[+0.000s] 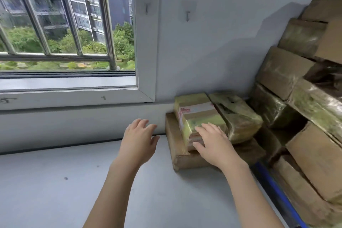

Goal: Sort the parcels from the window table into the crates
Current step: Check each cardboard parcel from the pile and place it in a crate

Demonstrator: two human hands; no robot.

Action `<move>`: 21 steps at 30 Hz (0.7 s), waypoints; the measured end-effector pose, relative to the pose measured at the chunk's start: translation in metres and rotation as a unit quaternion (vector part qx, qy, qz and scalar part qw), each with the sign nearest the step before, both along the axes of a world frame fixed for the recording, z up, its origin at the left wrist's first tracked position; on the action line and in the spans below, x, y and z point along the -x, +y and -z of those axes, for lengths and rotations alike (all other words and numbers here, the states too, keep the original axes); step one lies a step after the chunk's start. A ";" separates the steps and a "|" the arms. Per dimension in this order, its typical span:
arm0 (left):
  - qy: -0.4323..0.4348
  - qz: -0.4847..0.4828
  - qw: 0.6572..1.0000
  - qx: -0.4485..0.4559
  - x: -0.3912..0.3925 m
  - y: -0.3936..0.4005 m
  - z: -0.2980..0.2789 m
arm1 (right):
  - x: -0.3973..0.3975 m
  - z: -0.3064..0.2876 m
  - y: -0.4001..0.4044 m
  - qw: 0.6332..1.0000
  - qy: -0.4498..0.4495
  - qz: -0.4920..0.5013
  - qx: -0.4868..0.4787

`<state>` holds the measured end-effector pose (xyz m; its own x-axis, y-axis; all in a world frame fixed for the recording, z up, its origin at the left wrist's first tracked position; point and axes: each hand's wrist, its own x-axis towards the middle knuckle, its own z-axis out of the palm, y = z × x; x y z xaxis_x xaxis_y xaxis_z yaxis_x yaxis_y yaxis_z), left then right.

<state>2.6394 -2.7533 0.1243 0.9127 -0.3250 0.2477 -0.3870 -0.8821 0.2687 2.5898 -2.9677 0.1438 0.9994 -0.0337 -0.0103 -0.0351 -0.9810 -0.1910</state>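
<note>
Three parcels lie in the far right corner of the grey window table (55,190). A taped parcel with a red-and-white label (196,114) rests on a flat brown parcel (175,146), and a second tape-wrapped parcel (238,116) lies beside it on the right. My right hand (212,144) lies flat on the near end of the labelled parcel, fingers spread, thumb against its front edge. My left hand (138,139) hovers open above the table, just left of the flat brown parcel, touching nothing.
A tall heap of brown taped parcels (305,98) fills the right side beyond the table's blue edge (273,187). A barred window (64,24) and its sill stand behind the table on the left. Two wall hooks (187,15) hang above the parcels.
</note>
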 end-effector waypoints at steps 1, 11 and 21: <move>0.003 0.007 1.000 -0.005 -0.006 -0.011 0.001 | -0.004 0.000 -0.008 1.000 0.005 0.004 0.000; 0.147 0.007 0.987 -0.069 -0.049 -0.099 0.001 | -0.071 -0.003 -0.084 0.996 0.050 0.018 0.067; 0.269 -0.103 0.956 0.047 -0.061 -0.154 0.020 | -0.087 0.023 -0.124 0.995 0.071 -0.060 0.043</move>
<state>2.7001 -2.9071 0.1044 0.9584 -0.1243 -0.2568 0.0090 -0.8865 0.4627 2.6768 -3.0914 0.1204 0.9849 0.0790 -0.1541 0.0628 -0.9922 -0.1077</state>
